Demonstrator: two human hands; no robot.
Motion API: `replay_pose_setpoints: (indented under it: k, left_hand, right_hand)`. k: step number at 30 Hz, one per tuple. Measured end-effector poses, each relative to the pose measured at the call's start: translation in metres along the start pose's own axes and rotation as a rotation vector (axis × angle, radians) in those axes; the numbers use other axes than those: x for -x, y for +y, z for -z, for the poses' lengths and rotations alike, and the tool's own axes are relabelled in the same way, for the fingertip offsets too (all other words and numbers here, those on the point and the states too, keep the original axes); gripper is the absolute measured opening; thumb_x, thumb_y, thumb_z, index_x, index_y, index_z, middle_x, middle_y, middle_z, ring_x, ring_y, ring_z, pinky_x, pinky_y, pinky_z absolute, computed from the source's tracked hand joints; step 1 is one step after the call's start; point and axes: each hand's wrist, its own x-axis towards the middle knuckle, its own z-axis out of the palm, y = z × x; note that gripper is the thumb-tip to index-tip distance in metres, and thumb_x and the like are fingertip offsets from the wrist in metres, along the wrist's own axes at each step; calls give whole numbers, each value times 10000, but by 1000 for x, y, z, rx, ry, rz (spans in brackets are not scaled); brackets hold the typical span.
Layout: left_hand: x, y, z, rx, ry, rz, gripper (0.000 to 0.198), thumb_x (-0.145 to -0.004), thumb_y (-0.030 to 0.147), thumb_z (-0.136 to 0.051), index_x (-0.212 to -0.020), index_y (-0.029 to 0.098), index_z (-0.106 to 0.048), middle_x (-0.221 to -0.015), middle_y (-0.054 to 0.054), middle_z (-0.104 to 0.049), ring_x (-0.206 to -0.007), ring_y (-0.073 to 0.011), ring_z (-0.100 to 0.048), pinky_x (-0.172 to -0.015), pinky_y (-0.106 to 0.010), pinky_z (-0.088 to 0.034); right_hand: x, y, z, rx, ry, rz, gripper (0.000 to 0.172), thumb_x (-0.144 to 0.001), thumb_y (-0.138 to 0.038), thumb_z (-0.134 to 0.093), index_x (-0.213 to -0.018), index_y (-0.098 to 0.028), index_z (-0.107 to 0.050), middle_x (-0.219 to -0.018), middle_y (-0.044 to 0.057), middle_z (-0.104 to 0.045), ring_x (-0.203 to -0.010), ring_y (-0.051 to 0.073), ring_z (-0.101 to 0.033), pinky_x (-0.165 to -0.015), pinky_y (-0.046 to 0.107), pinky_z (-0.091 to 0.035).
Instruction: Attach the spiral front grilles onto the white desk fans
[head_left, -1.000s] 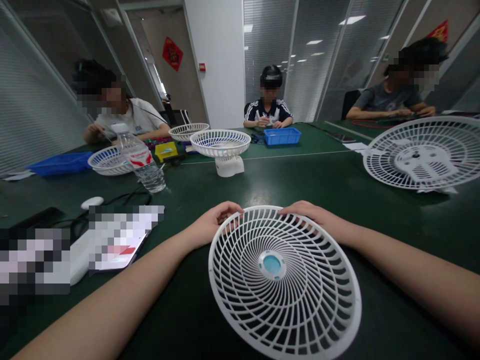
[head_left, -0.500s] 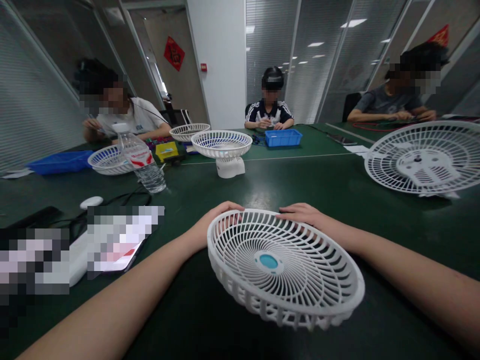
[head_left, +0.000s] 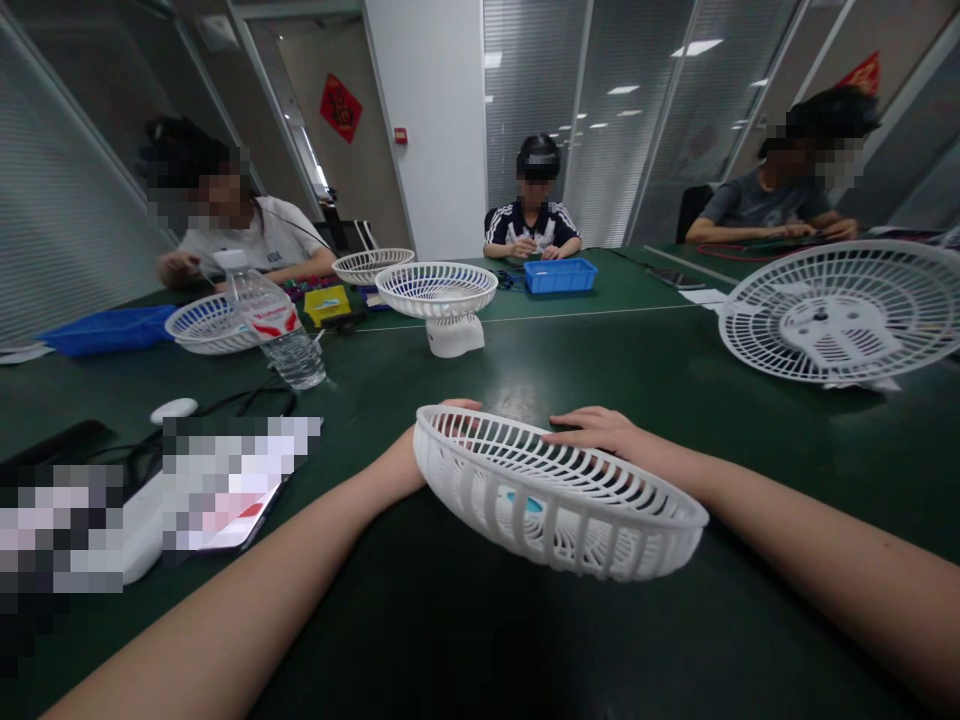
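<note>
A white plastic fan grille (head_left: 555, 505) with a blue centre cap is held just above the green table (head_left: 570, 370), tilted so its near edge is raised and I see its ribbed side. My left hand (head_left: 420, 450) grips its far left rim, mostly hidden behind the grille. My right hand (head_left: 600, 430) is curled over the far right rim, fingers on top.
A fan base with a grille (head_left: 439, 300) stands ahead, a water bottle (head_left: 274, 325) to the left, a large fan back (head_left: 844, 315) to the right. A blue tray (head_left: 559, 273) and more grilles (head_left: 206, 322) lie further off. Three people sit around the table. Cables and blurred items lie at left.
The grille has been tipped: its near edge rose from facing me flat-on to nearly edge-on. Both hands stayed on the far rim.
</note>
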Motion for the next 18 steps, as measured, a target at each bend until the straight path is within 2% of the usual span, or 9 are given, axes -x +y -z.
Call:
replay_pose_setpoints:
  k: [3,7,9,12,15,18]
  left_hand:
    - [3,1,2,62,90,19,550,-713,208,-758,-1222,238,-552,-1049,-32,-644,-934,-195,-628,-861,-347,-494]
    - [9,4,1,202,158,8,404,-807,244,-681,-1194,241,-565,-1099,-26,-622,-899,-154,-631,-837,-301,-503]
    - [12,7,0,263,141,8,337,-827,290,-659,-1149,211,-595,-1073,-38,-631,-863,-152,-629,-817,-297,-505]
    - [14,11,-3,303,88,-9,341,-818,348,-663,-1113,182,-622,-1045,-59,-642,-909,-182,-620,-837,-309,-493]
    - [13,10,-3,260,42,-3,372,-787,345,-692,-1114,176,-637,-1082,-76,-646,-977,-210,-604,-875,-319,-468]
    - [11,7,0,239,20,-17,360,-781,316,-687,-1111,176,-651,-1101,-78,-649,-994,-213,-592,-891,-320,-449]
  right_hand:
    - [1,3,1,4,88,93,484,-985,-492,-360,-1422,-303,-443,-1391,73,-467,-1254,230,-435,-1054,471,-328]
    - [8,1,12,164,208,114,463,-988,-414,-389,-1433,-289,-418,-1357,68,-496,-1215,212,-470,-1018,435,-376]
    - [13,-1,20,292,244,116,461,-981,-394,-415,-1436,-321,-406,-1370,55,-485,-1219,229,-467,-999,456,-386]
    - [19,-3,28,411,315,140,475,-973,-324,-428,-1446,-334,-384,-1376,52,-480,-1206,234,-480,-976,460,-410]
    - [21,0,26,415,359,163,495,-970,-272,-416,-1460,-304,-358,-1377,63,-480,-1205,216,-492,-970,434,-441]
    - [21,7,18,336,331,125,546,-956,-330,-457,-1479,-258,-318,-1349,81,-508,-1169,205,-539,-952,405,-484]
